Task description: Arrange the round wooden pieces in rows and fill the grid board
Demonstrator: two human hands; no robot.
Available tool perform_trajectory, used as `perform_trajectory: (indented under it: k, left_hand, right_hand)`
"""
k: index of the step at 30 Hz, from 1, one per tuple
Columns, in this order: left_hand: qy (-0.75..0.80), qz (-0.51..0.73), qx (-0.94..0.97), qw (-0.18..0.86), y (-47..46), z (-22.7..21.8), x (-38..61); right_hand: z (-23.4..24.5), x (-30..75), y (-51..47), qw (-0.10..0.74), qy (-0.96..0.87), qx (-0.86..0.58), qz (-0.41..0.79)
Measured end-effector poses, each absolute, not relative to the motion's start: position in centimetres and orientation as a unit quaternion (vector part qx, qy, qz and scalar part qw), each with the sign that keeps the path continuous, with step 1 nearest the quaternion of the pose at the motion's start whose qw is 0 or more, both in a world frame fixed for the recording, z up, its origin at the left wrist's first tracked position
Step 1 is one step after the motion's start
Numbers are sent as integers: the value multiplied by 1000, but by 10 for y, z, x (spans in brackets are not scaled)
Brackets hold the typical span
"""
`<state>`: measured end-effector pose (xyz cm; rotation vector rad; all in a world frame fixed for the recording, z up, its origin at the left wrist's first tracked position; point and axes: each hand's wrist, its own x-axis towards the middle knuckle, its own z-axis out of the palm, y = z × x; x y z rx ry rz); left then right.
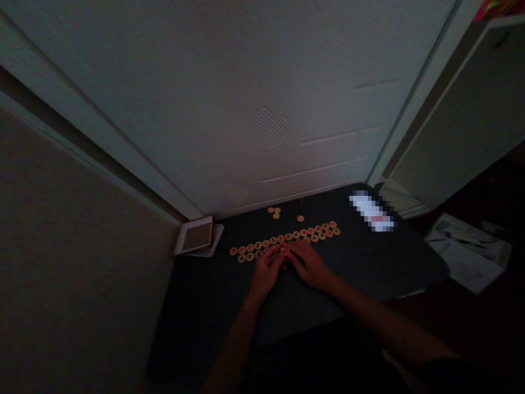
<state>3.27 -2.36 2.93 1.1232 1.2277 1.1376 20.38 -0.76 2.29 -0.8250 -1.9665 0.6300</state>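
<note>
Left hand (267,266), right hand (309,265): fingers narrow around red-marked disc (285,251), grip unclear; touch lightly, spare upper row (289,237) toward twelve o'clock.

I see the left hand (266,267) and the right hand (310,264) close together, backs upward, fingers bent inward toward each other. The left forearm (241,329) reaches forward fairly straight; the right forearm (379,314) slants across from the right, both bare.
</note>
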Motion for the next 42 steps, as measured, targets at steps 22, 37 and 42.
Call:
perform_trajectory:
  k: [22, 37, 42]
  left_hand:
    - [504, 482, 461, 549, -25, 26, 38]
    - [502, 506, 468, 523, -26, 28, 37]
    - [514, 508, 488, 490, -31, 33, 37]
  right_hand:
    - [13, 203, -5, 486, -766, -347, 239]
    - [11, 202, -7, 460, -784, -330, 254]
    - [13, 202, -7, 445, -792, -328, 261]
